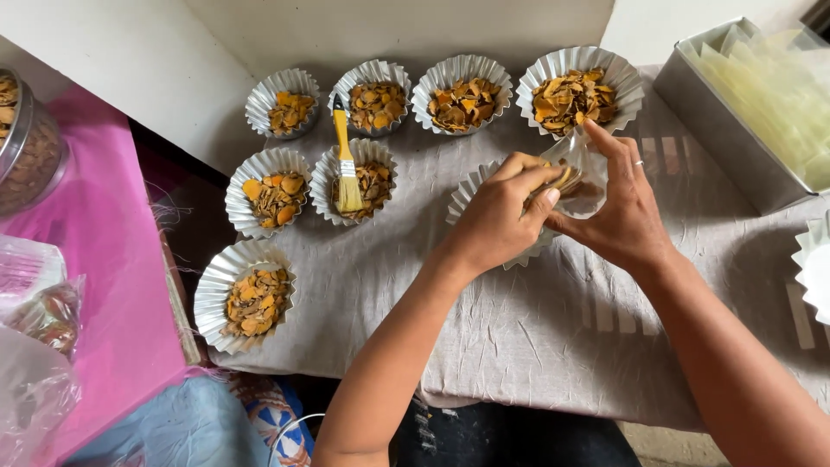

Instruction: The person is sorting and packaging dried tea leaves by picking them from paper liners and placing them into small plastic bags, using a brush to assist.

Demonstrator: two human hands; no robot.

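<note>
**Clear bag held open over a foil cup**

Head view: Clear bag [581,177] sits between both hands, just right of the picture's middle. The right hand [624,212] grips its far side, forefinger pointing up toward 12 o'clock, apparently to keep the mouth spread. The left hand [497,214] is pinched narrow on a few dried chips at the bag's opening, fingers closed on them. Under the hands lies a fluted foil cup [462,201], mostly hidden, probably placed there so spilled pieces land in it.

Seven more filled cups stand at 9 to 12 o'clock from the hands, each holding orange-brown dried slices; the largest [577,95] is just beyond the bag. A yellow-handled brush [346,164] rests across one cup.

At 2 o'clock a metal tray [718,117] holds a stack of pale clear bags, within reach of the right hand. The bench [536,329] is covered with a wrinkled grey cloth. At 9 o'clock a pink surface [112,285] carries a jar [26,147] and crumpled plastic. A white wall runs along the back.
</note>
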